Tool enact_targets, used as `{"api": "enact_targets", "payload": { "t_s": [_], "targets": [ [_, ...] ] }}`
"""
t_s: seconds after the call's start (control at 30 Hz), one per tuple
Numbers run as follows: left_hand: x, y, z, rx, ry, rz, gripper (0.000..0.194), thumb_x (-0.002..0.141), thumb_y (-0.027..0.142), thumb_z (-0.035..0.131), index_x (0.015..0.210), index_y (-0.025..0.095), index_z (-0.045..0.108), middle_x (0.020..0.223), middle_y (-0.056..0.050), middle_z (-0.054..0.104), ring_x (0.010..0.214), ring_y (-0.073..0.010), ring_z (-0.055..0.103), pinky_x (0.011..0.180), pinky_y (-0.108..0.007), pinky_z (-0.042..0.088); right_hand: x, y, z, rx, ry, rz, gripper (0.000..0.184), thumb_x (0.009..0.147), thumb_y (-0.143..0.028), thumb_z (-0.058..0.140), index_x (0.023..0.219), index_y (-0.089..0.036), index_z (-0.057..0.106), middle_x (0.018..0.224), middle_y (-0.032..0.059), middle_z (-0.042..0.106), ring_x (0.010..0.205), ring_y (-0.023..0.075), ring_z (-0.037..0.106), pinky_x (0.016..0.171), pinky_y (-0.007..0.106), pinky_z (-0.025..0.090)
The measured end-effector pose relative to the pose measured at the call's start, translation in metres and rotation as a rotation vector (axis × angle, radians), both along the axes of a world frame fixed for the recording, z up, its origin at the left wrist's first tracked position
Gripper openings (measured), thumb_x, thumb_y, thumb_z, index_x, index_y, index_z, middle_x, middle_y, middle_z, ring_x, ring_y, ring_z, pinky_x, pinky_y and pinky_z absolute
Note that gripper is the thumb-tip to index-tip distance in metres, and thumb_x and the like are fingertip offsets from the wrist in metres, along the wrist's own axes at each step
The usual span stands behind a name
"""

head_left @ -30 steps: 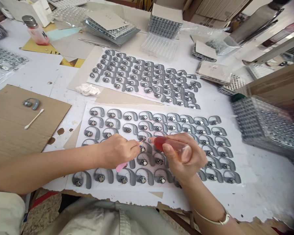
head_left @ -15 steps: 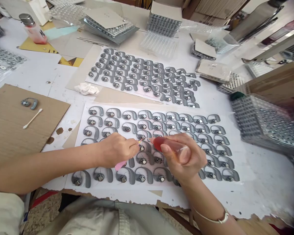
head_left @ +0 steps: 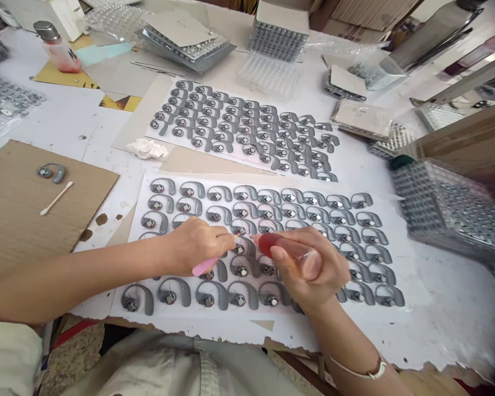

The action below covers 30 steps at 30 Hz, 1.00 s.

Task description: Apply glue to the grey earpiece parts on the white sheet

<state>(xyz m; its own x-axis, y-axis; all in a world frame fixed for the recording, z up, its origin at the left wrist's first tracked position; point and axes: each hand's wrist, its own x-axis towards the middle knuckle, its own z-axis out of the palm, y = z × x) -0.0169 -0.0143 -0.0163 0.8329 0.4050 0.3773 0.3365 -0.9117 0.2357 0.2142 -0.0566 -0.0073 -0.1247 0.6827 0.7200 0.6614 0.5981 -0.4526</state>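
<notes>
My left hand (head_left: 196,243) is closed in a pinch on a thin pink-handled tool (head_left: 205,266), its tip pointing at a grey ear-hook part in the middle rows. My right hand (head_left: 309,269) is wrapped round a small clear bottle of red liquid (head_left: 289,248), its nozzle aimed left at the same spot. Both hands hover over a white sheet (head_left: 412,286) covered with rows of several grey ear-hook parts (head_left: 239,300), each with a round metal piece.
A second sheet of grey parts (head_left: 247,132) lies further back. Brown cardboard (head_left: 20,220) at left carries one loose part (head_left: 51,172) and a cotton swab (head_left: 56,198). A crumpled tissue (head_left: 147,148), a pink bottle (head_left: 58,47), and stacked clear trays (head_left: 445,206) surround the work area.
The hands have stayed nearly in place; my left hand has edged slightly up and the tool's tip remains at the bottle's nozzle. The camera view has shifted a little.
</notes>
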Motion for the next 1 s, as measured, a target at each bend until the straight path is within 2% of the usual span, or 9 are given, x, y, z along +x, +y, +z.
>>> {"api": "enact_targets", "payload": {
  "t_s": [0.2, 0.37, 0.6, 0.8, 1.0],
  "targets": [
    [0.0, 0.002, -0.001, -0.028, -0.059, -0.008, 0.015, 0.082, 0.008, 0.048, 0.087, 0.013, 0.061, 0.08, -0.004, 0.071, 0.056, -0.0114, 0.063, 0.039, -0.022, 0.038, 0.0, 0.001, 0.001, -0.006, 0.012, -0.002, 0.02, 0.076, -0.02, 0.07, 0.092, -0.019, 0.058, 0.069, 0.0017, 0.062, 0.057, 0.0137, 0.057, 0.049, 0.027, 0.047],
    [0.0, 0.004, -0.002, -0.115, -0.057, 0.009, 0.018, 0.082, 0.008, 0.05, 0.091, 0.014, 0.064, 0.085, -0.004, 0.073, 0.064, -0.0122, 0.067, 0.042, -0.022, 0.039, 0.0, 0.001, 0.0, -0.01, 0.02, 0.012, 0.022, 0.075, -0.019, 0.07, 0.093, -0.019, 0.058, 0.07, 0.002, 0.062, 0.057, 0.014, 0.057, 0.049, 0.027, 0.047],
    [0.0, 0.007, 0.003, -0.217, -0.139, 0.016, 0.018, 0.086, 0.01, 0.05, 0.091, 0.016, 0.067, 0.087, -0.001, 0.074, 0.071, -0.0104, 0.069, 0.05, -0.018, 0.044, 0.0, 0.0, -0.001, -0.02, 0.037, 0.025, 0.022, 0.075, -0.019, 0.07, 0.094, -0.019, 0.059, 0.07, 0.0019, 0.062, 0.058, 0.0144, 0.057, 0.05, 0.028, 0.048],
    [-0.001, 0.011, 0.004, -0.374, -0.132, 0.011, 0.018, 0.087, 0.013, 0.051, 0.091, 0.016, 0.068, 0.089, -0.003, 0.075, 0.077, -0.0136, 0.07, 0.065, -0.02, 0.052, 0.0, -0.001, -0.001, -0.028, 0.049, 0.026, 0.021, 0.075, -0.019, 0.07, 0.093, -0.019, 0.059, 0.07, 0.0019, 0.062, 0.058, 0.0148, 0.058, 0.05, 0.029, 0.048],
    [-0.002, 0.016, 0.006, -0.454, -0.145, 0.006, 0.017, 0.085, 0.014, 0.053, 0.092, 0.015, 0.069, 0.086, -0.004, 0.074, 0.074, -0.0143, 0.07, 0.067, -0.021, 0.053, -0.001, -0.002, -0.001, -0.03, 0.064, 0.033, 0.02, 0.076, -0.019, 0.069, 0.093, -0.019, 0.059, 0.07, 0.0023, 0.063, 0.058, 0.015, 0.058, 0.05, 0.029, 0.049]
  ]
}}
